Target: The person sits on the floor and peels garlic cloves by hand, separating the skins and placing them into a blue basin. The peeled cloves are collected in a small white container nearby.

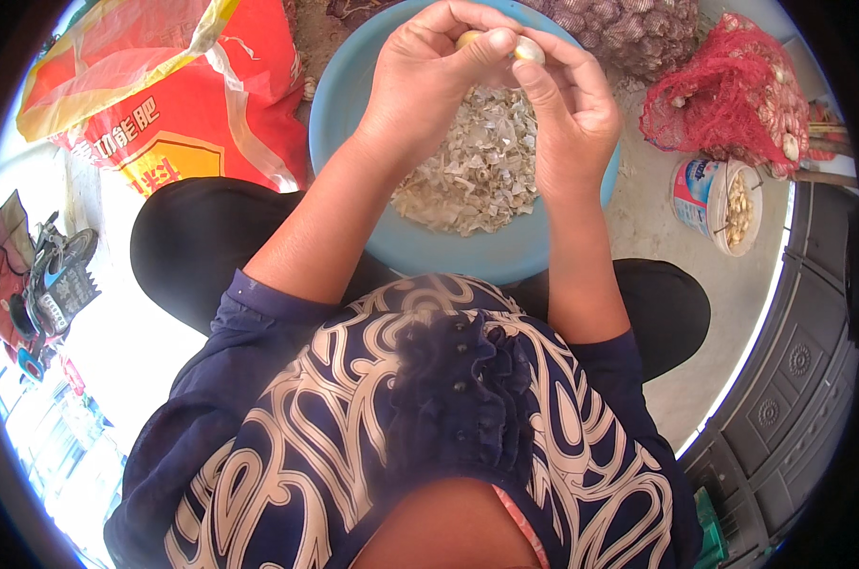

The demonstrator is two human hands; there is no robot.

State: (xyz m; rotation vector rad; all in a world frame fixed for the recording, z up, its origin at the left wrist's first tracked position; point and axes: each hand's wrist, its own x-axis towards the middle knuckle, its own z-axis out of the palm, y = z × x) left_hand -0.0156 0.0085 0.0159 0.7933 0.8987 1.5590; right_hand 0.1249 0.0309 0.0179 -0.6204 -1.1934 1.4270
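Note:
My left hand (429, 78) and my right hand (579, 107) meet above the far part of a light blue plastic basin (333, 121). Pinched between the fingertips of both is a pale garlic clove (529, 50). A second, yellowish piece (467, 38), probably another clove, shows behind my left thumb, partly hidden by the fingers. Dry, papery garlic skins (472, 167) are heaped on the basin's bottom under my hands. The basin stands between my bent knees.
A red and yellow woven sack (180, 92) gapes at left. Beyond the basin lies a purplish mesh bag of garlic (621, 28). At right are a red mesh bag of garlic (728, 99), a plastic bucket (692, 195) holding peeled cloves (739, 206), and a dark panelled door (785, 370).

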